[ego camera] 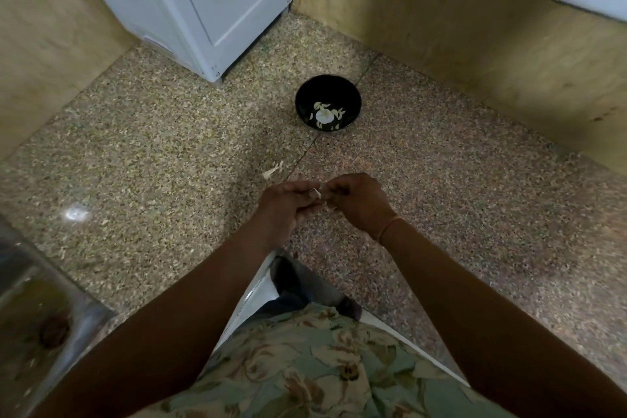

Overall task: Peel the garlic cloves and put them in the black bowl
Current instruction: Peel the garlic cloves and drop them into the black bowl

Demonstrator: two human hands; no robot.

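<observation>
Here, hands (pixel 283 205) (pixel 358 200) pinch a garlic clove (pixel 317 193); peel scrap (pixel 273 170), black bowl (pixel 327 86) beyond.

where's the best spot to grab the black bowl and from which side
Take the black bowl by its near rim, from above and the front. It stands upright on the counter, mouth up, with a wall behind; the garlic lies low in the bottom, so a thumb over the rim should clear it.
</observation>
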